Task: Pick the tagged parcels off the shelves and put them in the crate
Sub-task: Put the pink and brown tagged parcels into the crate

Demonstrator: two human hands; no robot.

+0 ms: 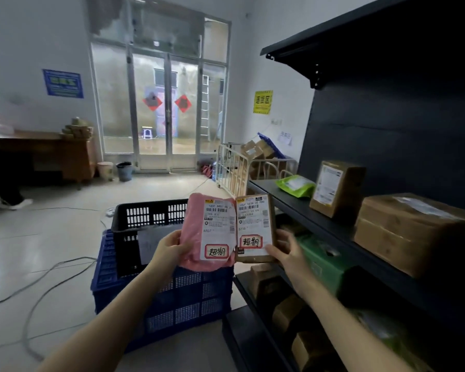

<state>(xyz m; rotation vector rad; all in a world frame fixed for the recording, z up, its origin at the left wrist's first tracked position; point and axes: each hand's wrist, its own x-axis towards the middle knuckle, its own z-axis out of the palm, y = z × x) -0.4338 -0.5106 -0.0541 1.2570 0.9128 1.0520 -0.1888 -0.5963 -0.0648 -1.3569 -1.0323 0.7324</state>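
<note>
Left hand: grips the pink parcel at its lower left edge.
Right hand: holds the brown parcel at its lower right corner, thumb on the label.
Parcels: upright, side by side and touching, each with a red-framed handwritten tag.
Crates: black crate sits on the blue crate, just beside the shelves.
Shelves: dark, carrying cardboard boxes and a green bag.

The soft parcel in the left hand and the flat box in the right hand touched side by side above the upper crate. That crate sat on the lower crate, left of the shelves. Behind them stood a cart, with doors farther back and a desk at far left.
</note>
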